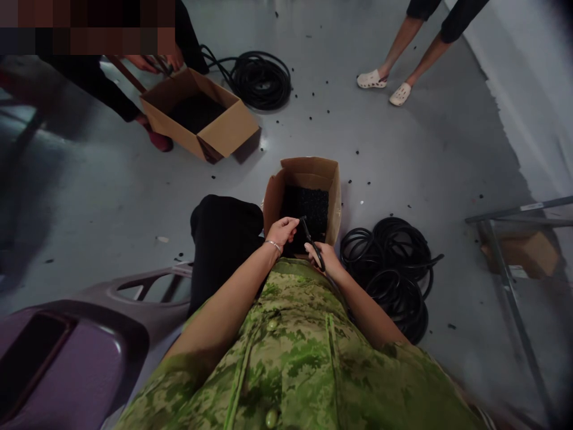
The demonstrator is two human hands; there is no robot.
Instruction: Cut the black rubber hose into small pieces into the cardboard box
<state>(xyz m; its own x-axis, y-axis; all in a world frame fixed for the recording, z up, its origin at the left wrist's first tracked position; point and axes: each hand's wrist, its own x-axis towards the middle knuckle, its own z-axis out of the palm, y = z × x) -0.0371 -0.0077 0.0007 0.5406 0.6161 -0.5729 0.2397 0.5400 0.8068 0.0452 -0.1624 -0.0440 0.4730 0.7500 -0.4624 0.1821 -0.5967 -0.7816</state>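
Above the open box (335, 200), the right hand (330, 261) grips a black hose (308, 232); the left hand (285, 230) curls at its tip, pinching or not I cannot tell. Right of the box lie hose coils (396, 239); farther right, a white label (518, 272), unreadable.

The person's 2 bare forearms (228, 286) converge, from where I stand, before the torso (290, 352). Left hand (284, 231) — set slightly farther forward, thumb and forefinger meeting in a pinch. Right hand (329, 260) — nearer the body, fingers curled, thumb (308, 246) uppermost.
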